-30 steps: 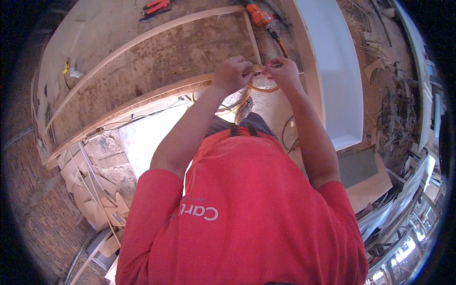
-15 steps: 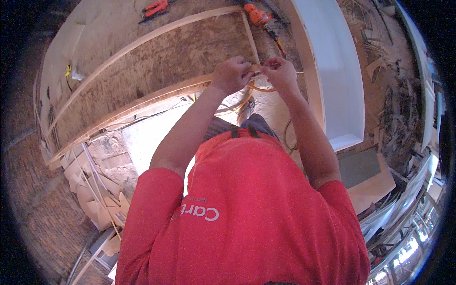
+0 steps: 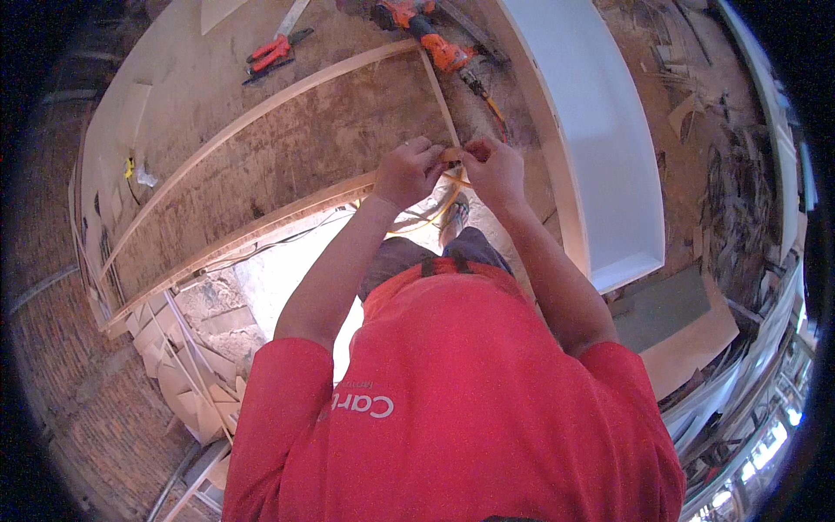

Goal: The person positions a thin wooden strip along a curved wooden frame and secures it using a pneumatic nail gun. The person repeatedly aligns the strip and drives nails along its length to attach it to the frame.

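Fingers [image 3: 428,162] hide most of one small tan piece [image 3: 451,155] between left hand [image 3: 405,177] and right hand [image 3: 496,177], at the worktop's [image 3: 209,104] near edge; which hand grasps it, I cannot tell. Farther from that edge lie one red-handled tool [image 3: 272,54] and one orange-and-black tool [image 3: 449,55], partly cut off.

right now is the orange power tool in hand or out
Out: the tool lies on the brown worktop, clear of left hand and right hand.
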{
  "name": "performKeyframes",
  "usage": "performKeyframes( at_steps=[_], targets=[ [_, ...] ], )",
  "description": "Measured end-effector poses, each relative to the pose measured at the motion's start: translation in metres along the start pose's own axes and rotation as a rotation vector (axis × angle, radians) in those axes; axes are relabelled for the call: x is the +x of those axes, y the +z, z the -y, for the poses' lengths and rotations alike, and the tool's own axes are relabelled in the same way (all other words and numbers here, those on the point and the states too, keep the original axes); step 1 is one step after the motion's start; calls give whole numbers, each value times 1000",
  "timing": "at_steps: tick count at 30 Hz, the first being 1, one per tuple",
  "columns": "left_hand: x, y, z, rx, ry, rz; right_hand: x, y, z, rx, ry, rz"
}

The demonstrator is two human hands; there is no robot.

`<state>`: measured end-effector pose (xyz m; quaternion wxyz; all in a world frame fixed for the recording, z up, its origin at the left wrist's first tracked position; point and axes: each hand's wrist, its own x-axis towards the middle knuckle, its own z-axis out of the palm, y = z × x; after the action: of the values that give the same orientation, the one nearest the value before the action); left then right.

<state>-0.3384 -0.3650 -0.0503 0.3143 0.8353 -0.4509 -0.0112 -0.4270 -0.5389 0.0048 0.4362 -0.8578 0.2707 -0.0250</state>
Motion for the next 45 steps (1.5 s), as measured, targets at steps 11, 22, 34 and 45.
performKeyframes(
  at_steps=[11,22,34,45],
  targets=[
    [-6,-2,-10,-26,-27,-91,178,11,54,-459,-678,-206],
    [-13,-1,-11,46,-116,-3,193,-16,84,-148,-409,35],
    [-10,7,-2,-48,-61,-25,3,-148,56,212,236,117],
    [-9,1,-2,-95,-91,-13,-12,-107,75,-99,234,441]
  ],
)
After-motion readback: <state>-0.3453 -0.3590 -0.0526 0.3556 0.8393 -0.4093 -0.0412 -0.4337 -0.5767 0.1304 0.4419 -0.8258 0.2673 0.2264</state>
